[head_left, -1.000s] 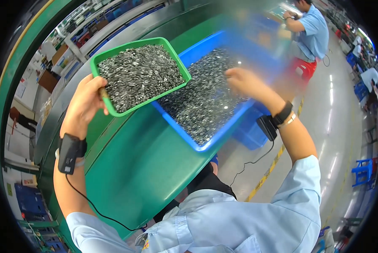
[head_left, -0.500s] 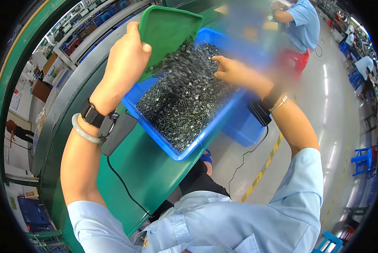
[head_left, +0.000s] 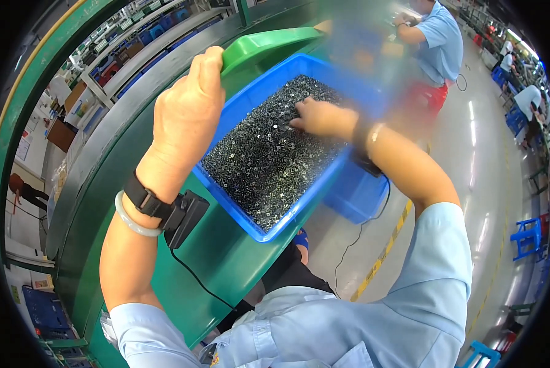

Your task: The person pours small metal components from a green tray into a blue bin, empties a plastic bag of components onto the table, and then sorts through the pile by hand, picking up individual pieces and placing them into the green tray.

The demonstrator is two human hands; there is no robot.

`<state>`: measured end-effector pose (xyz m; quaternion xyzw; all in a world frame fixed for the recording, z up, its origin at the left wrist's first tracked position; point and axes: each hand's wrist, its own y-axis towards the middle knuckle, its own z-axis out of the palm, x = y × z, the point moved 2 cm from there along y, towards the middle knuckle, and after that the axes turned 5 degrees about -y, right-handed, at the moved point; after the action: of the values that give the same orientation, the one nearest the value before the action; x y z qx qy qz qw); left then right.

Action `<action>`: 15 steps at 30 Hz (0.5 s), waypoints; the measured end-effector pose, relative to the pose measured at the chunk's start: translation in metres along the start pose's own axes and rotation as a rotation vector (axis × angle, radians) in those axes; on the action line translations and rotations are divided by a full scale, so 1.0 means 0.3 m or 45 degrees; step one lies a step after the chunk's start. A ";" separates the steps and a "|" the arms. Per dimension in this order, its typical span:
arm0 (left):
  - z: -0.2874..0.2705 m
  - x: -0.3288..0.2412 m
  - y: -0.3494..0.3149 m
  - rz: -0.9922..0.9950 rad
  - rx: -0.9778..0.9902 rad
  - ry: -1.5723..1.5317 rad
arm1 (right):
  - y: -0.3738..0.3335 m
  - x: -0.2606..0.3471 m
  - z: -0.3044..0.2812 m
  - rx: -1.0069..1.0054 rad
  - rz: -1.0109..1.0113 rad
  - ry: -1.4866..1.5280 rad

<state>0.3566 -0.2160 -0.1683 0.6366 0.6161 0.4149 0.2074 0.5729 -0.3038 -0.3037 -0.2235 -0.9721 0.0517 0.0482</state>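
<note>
Blue rectangular plastic bin [head_left: 324, 190] of small dark metal parts [head_left: 269, 153] sits on green bench [head_left: 109, 202], long axis running away from worker toward upper right. Left hand [head_left: 186, 116] clamped on rim of green plastic tray [head_left: 263, 46], tilted steeply over bin's far-left wall. Right hand [head_left: 321, 116], fingers spread flat, rests on parts near bin's right side, nearer the heap. Bin's near corner overhangs bench edge; open aisle floor [head_left: 471, 184] to right.

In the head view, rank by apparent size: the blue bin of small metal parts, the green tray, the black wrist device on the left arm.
1. blue bin, clearly largest.
2. green tray, only partly visible behind the left hand.
3. black wrist device, though nearness to the camera enlarges it.
</note>
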 end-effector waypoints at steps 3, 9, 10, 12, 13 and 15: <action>-0.030 0.014 -0.022 -0.081 -0.069 -0.035 | -0.025 0.123 0.014 0.073 -0.141 0.061; -0.039 0.026 -0.077 -0.191 -0.019 -0.052 | -0.131 0.302 0.038 -0.011 -0.775 -0.164; -0.043 0.027 -0.084 -0.197 -0.017 -0.059 | -0.113 0.286 0.047 -0.049 -0.776 -0.173; -0.063 0.033 -0.099 -0.204 -0.015 -0.066 | -0.069 0.245 0.054 -0.125 -0.783 -0.189; -0.077 0.047 -0.114 -0.293 -0.012 -0.084 | -0.063 0.216 0.027 -0.106 -0.637 -0.274; -0.116 0.070 -0.136 -0.460 -0.015 -0.119 | -0.056 0.101 -0.003 -0.145 -0.371 -0.358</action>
<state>0.3021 -0.1981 -0.1744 0.5330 0.7077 0.3444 0.3106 0.5386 -0.3054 -0.2987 -0.0734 -0.9927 0.0198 -0.0937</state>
